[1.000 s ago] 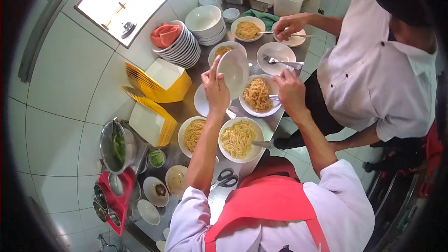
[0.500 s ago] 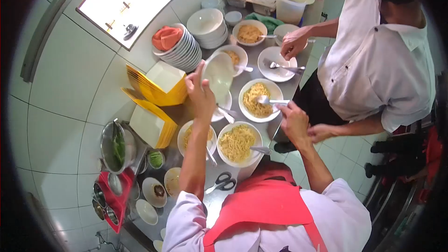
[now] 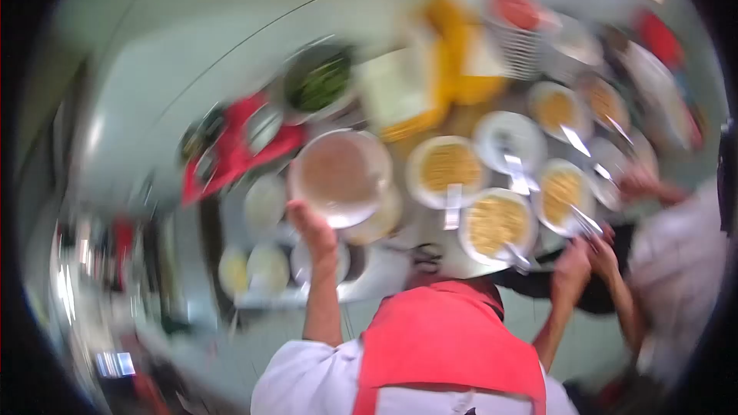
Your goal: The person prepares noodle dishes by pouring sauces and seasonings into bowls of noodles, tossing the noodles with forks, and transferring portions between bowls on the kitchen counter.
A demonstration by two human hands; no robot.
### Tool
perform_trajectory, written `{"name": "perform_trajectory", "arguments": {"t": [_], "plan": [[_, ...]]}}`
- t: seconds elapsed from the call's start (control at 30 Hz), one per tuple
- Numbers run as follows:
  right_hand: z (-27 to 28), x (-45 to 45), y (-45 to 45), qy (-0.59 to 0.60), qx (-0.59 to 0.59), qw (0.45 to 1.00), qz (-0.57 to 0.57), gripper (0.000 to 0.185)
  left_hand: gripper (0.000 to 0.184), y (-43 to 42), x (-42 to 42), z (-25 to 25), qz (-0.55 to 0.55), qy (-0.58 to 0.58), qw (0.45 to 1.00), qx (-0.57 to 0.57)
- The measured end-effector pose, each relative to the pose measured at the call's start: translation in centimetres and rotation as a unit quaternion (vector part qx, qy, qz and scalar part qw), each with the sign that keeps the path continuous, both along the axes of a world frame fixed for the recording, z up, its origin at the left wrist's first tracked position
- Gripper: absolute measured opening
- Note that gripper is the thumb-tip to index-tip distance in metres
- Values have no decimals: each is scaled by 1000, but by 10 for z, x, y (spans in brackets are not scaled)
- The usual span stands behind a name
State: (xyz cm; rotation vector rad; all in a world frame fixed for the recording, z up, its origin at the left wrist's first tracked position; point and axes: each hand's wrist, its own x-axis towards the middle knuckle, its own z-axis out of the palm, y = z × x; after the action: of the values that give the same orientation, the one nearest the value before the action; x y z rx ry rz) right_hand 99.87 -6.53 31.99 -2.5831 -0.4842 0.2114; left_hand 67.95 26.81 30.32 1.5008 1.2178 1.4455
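Head view, blurred: up and left of the scissors [image 3: 425, 258], holding a white bowl [image 3: 340, 201] in the left hand [image 3: 314, 237], closed on its near edge, thumb up along the side. To the right of the scissors, reaching with the right hand [image 3: 570, 267] to the utensil [image 3: 587, 220] in a noodle bowl [image 3: 563, 164], right beside a co-worker's hand [image 3: 605, 253]; cannot tell the tightness of that grip or any hold on the handle. Between scissors and noodle bowl, a second bowl [image 3: 464, 234] of noodles; well above the scissors, yellow-edged stacks [image 3: 393, 92].
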Motion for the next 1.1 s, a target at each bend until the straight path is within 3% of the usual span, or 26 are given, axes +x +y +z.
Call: {"name": "perform_trajectory", "arguments": {"t": [0.03, 0.1, 0.13, 0.17, 0.23, 0.3, 0.37, 0.4, 0.5, 0.57, 0.63, 0.67, 0.73, 0.77, 0.8, 0.83, 0.87, 0.93, 1.03, 1.1], "plan": [[-28, 0, -16, -30, 70, 997, 32, 32, 72, -4, -56, -21, 123, 57, 991, -15], [-68, -9, -22, -68, 81, 994, 33, 26, 69, -25, -110, 2, 160, -72, 984, -37], [-88, -15, -32, -30, 40, 999, 8, 24, 65, -29, -133, 15, 256, -86, 961, -54], [-99, -15, -38, -20, 39, 999, 32, 24, 65, -31, -156, 26, 280, -78, 955, -51], [-105, -22, -42, -59, -18, 998, 13, 24, 65, -24, -213, 44, 312, 6, 950, -4], [-74, -22, -37, -135, 37, 990, -4, 23, 64, -6, -277, 46, 340, 23, 940, -26], [-34, -24, -22, -321, 108, 940, 27, 24, 60, 29, -342, 39, 295, 31, 954, -33], [-16, -25, -15, -338, 160, 925, 72, 25, 60, 53, -365, 26, 292, 24, 956, -33], [22, -63, 36, -286, 233, 927, 61, 27, 58, 109, -426, -10, 251, 3, 962, -112], [65, -103, 89, -413, 158, 871, 214, 27, 57, 149, -434, -29, 152, 57, 973, -162], [54, -104, 125, -394, 142, 873, 249, 30, 58, 180, -444, -66, 108, 21, 977, -183], [113, -178, 180, -332, 155, 880, 302, 33, 58, 182, -444, -78, 80, 7, 973, -215], [154, -247, 248, -280, 169, 880, 343, 27, 59, 185, -429, -71, 69, 38, 976, -204], [181, -281, 286, -349, 170, 818, 424, 21, 57, 199, -434, -100, 60, 70, 976, -198], [191, -301, 316, -314, 154, 823, 448, 11, 55, 206, -432, -106, 75, 115, 971, -193], [196, -326, 349, -324, 176, 791, 487, 9, 54, 207, -425, -110, 91, 161, 964, -192], [203, -350, 379, -366, 165, 761, 510, 11, 54, 207, -419, -107, 87, 153, 965, -194], [211, -401, 444, -384, 93, 726, 563, 15, 51, 208, -408, -89, 83, 273, 927, -243], [187, -452, 530, -434, -50, 689, 578, 12, 52, 202, -401, -86, 75, 282, 915, -279], [184, -468, 544, -443, -52, 684, 578, 13, 53, 191, -416, -89, 56, 260, 932, -247]]}}
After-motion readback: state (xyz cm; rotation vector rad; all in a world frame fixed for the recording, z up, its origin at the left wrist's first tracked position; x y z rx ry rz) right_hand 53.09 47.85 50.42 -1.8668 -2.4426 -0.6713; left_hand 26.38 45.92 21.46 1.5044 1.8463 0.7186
